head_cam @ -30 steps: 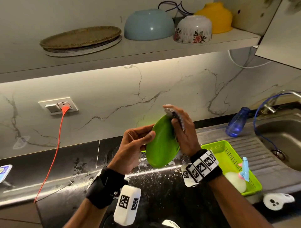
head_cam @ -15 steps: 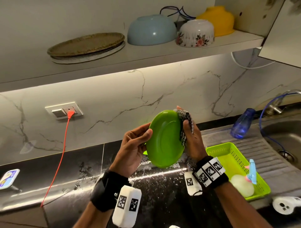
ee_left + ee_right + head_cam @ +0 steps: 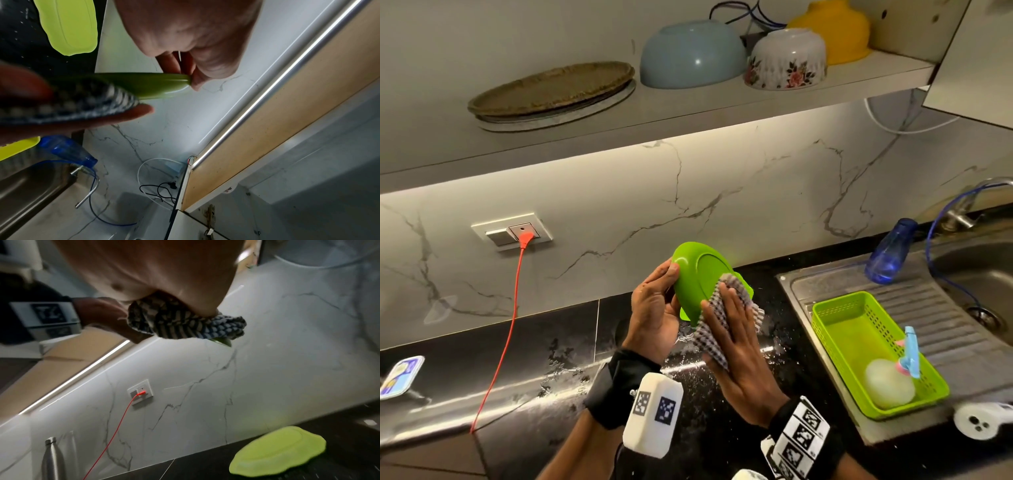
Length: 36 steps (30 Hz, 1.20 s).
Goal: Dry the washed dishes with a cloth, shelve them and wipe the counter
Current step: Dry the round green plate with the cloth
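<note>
plate flipped, cloth now working the underside

a moment ago the green plate (image 3: pixel 700 277) faced the person with the cloth at its far rim; now it is turned base-up and tilted, the raised foot ring showing, and the checked cloth (image 3: pixel 717 317) has come round to the near side. the left hand (image 3: pixel 654 308) pinches the plate's edge at about 9 o'clock, thumb on the back, fingers curled under the rim. the right hand (image 3: pixel 739 346) lies flat with fingers straight, pressing the cloth against the plate's lower half, around 5 o'clock. the plate is held in the air above the wet black counter (image 3: pixel 551 359).

this looks like the drying step, mid-plate. the next move probably calls for sweeping the cloth round the foot ring, then lifting the plate to the shelf (image 3: pixel 688 113) at 12 o'clock.

the plate is smooth glossy plastic, shallow and round; the cloth is a soft woven waffle weave, bunched. a second green plate (image 3: pixel 277 452) lies face-down on the speckled, droplet-strewn stone, waiting.
</note>
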Tool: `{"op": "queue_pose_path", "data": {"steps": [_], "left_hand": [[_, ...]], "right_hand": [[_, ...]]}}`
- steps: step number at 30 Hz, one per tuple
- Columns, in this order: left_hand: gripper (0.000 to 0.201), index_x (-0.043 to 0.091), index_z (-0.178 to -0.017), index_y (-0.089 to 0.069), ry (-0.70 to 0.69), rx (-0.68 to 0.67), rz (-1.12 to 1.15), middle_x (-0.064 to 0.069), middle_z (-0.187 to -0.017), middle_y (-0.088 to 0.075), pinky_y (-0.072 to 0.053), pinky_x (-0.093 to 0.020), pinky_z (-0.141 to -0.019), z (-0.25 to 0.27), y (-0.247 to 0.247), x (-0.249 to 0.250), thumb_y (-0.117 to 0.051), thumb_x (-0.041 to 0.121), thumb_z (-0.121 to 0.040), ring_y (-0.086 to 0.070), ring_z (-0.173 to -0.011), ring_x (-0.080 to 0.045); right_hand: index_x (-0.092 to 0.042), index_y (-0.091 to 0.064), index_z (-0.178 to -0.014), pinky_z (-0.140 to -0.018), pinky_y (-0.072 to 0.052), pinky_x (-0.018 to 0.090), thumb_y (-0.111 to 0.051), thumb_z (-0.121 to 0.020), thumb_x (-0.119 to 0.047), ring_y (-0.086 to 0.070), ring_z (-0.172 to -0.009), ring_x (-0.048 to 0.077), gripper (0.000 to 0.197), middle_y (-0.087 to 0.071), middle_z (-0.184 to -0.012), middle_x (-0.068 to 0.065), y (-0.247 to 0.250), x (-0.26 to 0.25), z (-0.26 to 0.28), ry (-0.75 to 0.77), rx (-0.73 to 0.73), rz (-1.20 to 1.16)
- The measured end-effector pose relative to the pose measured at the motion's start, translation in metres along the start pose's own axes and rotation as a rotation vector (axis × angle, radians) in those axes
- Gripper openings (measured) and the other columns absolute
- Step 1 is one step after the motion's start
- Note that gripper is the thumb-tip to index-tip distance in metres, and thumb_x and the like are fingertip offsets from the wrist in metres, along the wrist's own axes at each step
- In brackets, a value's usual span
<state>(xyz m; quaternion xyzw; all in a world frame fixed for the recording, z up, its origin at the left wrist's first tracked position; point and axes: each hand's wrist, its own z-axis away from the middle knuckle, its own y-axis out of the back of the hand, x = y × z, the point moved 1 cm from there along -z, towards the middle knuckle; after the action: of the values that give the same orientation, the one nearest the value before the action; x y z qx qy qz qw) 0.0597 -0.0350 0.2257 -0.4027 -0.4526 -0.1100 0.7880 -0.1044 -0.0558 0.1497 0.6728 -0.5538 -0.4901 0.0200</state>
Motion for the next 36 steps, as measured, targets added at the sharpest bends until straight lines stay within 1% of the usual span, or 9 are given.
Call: {"op": "queue_pose_path", "data": {"steps": [3, 8, 16, 19, 21, 23, 28, 33, 36], "left_hand": [[0.04, 0.003, -0.126, -0.068, 0.026, 0.006, 0.001, -0.016, -0.118, -0.072, -0.052, -0.038, -0.099, 0.006, -0.003, -0.001, -0.07, 0.015, -0.088, -0.069, -0.105, -0.023], [0.035, 0.003, -0.125, -0.068, 0.052, -0.099, -0.063, -0.02, -0.124, -0.071, -0.05, -0.049, -0.106, 0.018, -0.007, -0.007, -0.067, 0.016, -0.093, -0.067, -0.117, -0.036], [0.023, 0.009, -0.112, -0.077, 0.024, -0.202, -0.216, -0.009, -0.109, -0.077, -0.059, -0.028, -0.076, 0.041, -0.012, -0.021, -0.068, 0.011, -0.091, -0.071, -0.099, -0.02], [0.027, 0.006, -0.119, -0.073, -0.028, -0.273, -0.292, -0.01, -0.112, -0.077, -0.06, -0.03, -0.076, 0.049, -0.014, -0.025, -0.066, 0.007, -0.093, -0.072, -0.1, -0.021], [0.029, 0.005, -0.123, -0.071, -0.117, -0.345, -0.381, -0.009, -0.114, -0.076, -0.061, -0.033, -0.079, 0.051, -0.016, -0.028, -0.064, 0.004, -0.095, -0.073, -0.1, -0.022], [0.03, 0.01, -0.124, -0.071, -0.246, -0.409, -0.553, -0.003, -0.115, -0.076, -0.06, -0.035, -0.088, 0.049, -0.017, -0.032, -0.065, 0.0, -0.096, -0.073, -0.104, -0.019], [0.039, 0.027, -0.129, -0.069, -0.511, -0.585, -1.162, 0.013, -0.121, -0.073, -0.06, -0.035, -0.093, 0.031, 0.004, -0.056, -0.068, 0.007, -0.095, -0.069, -0.109, -0.003], [0.041, 0.028, -0.14, -0.059, -0.762, -0.777, -1.519, 0.009, -0.131, -0.068, -0.058, -0.03, -0.092, 0.02, 0.014, -0.06, -0.058, 0.014, -0.102, -0.068, -0.11, -0.009], [0.04, 0.023, -0.14, -0.06, -0.749, -0.86, -1.511, 0.011, -0.14, -0.062, -0.054, -0.026, -0.094, 0.02, 0.018, -0.066, -0.057, 0.014, -0.102, -0.058, -0.12, -0.008]], "right_hand": [[-0.006, -0.026, -0.16, -0.119, -0.014, 0.073, -0.039, -0.106, -0.037, -0.005, -0.159, 0.037, 0.064, -0.004, -0.172, 0.016, 0.001, -0.007, -0.01, 0.088, -0.014, 0.138], [0.001, -0.012, -0.161, -0.121, -0.015, 0.068, -0.036, -0.105, -0.036, -0.003, -0.159, 0.031, 0.071, -0.001, -0.172, 0.013, 0.012, -0.009, -0.036, 0.104, -0.034, 0.076], [-0.048, -0.005, -0.16, -0.126, 0.008, 0.059, -0.024, -0.106, -0.054, 0.01, -0.158, 0.007, 0.057, 0.003, -0.172, -0.011, 0.021, 0.038, -0.072, -0.224, 0.047, -0.354], [-0.038, -0.028, -0.159, -0.127, -0.018, 0.057, -0.032, -0.1, -0.066, -0.021, -0.157, 0.015, 0.066, -0.025, -0.169, -0.001, 0.02, 0.064, -0.067, -0.529, 0.101, -0.625], [-0.029, -0.058, -0.138, -0.111, -0.046, 0.058, -0.034, -0.091, -0.08, -0.058, -0.132, 0.03, 0.073, -0.061, -0.14, 0.013, 0.019, 0.064, -0.058, -0.751, 0.089, -0.756], [-0.02, -0.068, -0.124, -0.095, -0.057, 0.048, -0.031, -0.092, -0.081, -0.069, -0.115, 0.03, 0.078, -0.073, -0.119, 0.014, 0.019, 0.059, -0.048, -0.869, 0.09, -0.844], [-0.002, -0.063, -0.135, -0.107, -0.049, 0.055, -0.035, -0.095, -0.077, -0.062, -0.123, 0.042, 0.089, -0.065, -0.131, 0.028, 0.026, 0.066, -0.032, -0.99, 0.192, -1.365], [-0.008, -0.057, -0.141, -0.1, -0.054, 0.051, -0.067, -0.084, -0.071, -0.066, -0.117, 0.04, 0.086, -0.069, -0.127, 0.023, 0.026, 0.087, -0.012, -1.073, 0.281, -1.221], [-0.006, -0.06, -0.138, -0.101, -0.054, 0.051, -0.063, -0.092, -0.061, -0.067, -0.115, 0.039, 0.072, -0.07, -0.126, 0.022, 0.027, 0.091, 0.0, -1.072, 0.302, -1.223]]}}
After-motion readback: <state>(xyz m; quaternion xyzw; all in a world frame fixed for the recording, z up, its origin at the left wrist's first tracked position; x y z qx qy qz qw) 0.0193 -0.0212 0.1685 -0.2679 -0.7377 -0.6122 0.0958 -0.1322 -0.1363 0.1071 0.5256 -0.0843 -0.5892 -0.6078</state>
